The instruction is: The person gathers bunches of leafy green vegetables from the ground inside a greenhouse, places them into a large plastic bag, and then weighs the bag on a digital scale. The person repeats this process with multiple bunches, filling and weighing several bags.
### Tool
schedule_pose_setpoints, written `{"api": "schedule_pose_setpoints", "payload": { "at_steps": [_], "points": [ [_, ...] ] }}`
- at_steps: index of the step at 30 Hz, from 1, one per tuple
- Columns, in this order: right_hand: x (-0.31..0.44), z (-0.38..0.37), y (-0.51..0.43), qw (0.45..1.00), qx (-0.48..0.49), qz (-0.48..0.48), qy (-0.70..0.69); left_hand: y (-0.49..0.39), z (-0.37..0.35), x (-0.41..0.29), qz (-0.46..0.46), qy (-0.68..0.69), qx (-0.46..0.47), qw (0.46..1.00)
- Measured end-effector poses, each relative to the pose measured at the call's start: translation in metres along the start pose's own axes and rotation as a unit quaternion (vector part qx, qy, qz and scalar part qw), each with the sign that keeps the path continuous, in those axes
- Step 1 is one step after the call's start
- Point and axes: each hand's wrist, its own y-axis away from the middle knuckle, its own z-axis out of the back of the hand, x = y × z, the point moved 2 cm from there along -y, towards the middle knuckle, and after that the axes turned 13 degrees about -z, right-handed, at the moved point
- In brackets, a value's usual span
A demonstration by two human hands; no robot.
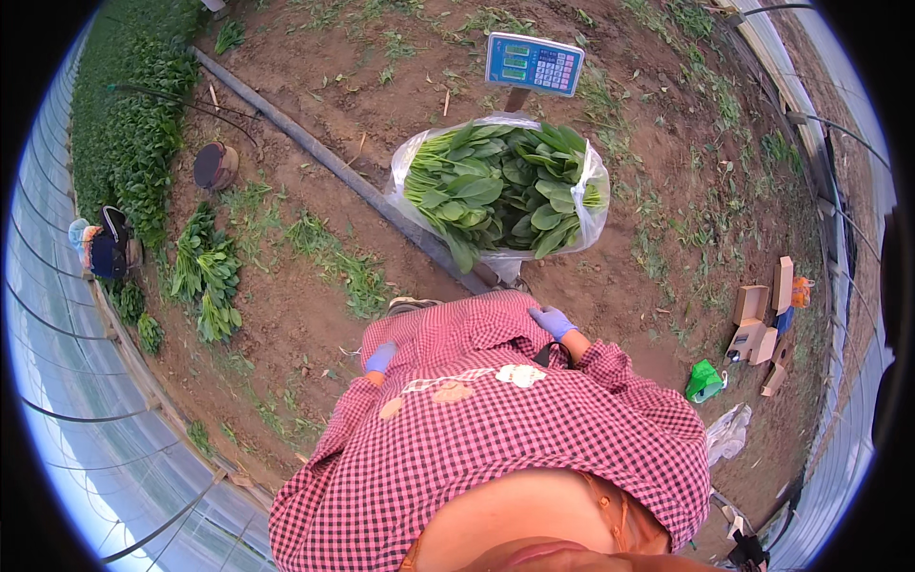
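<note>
My left hand [380, 357], in a thin lavender glove, rests against the front of a pink-and-black checked smock [457, 407]. On the smock's other side, near the lap, lies my right hand [552, 322] in a matching glove. Whether the fingers of either hand pinch the cloth is not clear. In front of me a clear plastic bag [595, 171] bulges with leafy greens [479, 189] that look like spinach, stems pointing outward. It sits at a digital scale, whose blue display and keypad [535, 64] stand on a post behind the bag.
A dark pipe [314, 146] runs diagonally over the soil. Pulled greens [207, 272] lie at left, near a round padded stool [216, 166] and a dense crop bed [129, 129]. At right are opened cardboard boxes [752, 304], a green bag [704, 382] and plastic film [729, 432].
</note>
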Motion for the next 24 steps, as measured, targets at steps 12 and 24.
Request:
{"api": "schedule_pose_setpoints", "payload": {
  "at_steps": [12, 24],
  "points": [
    [0.206, -0.125, 0.042, 0.968, -0.06, 0.116, 0.215, 0.105, -0.101, 0.153, 0.051, 0.238, -0.148, 0.958],
    [0.454, -0.271, 0.081, 0.913, 0.062, 0.278, 0.293, 0.156, -0.086, 0.246, 0.034, 0.42, -0.333, 0.843]
  ]
}}
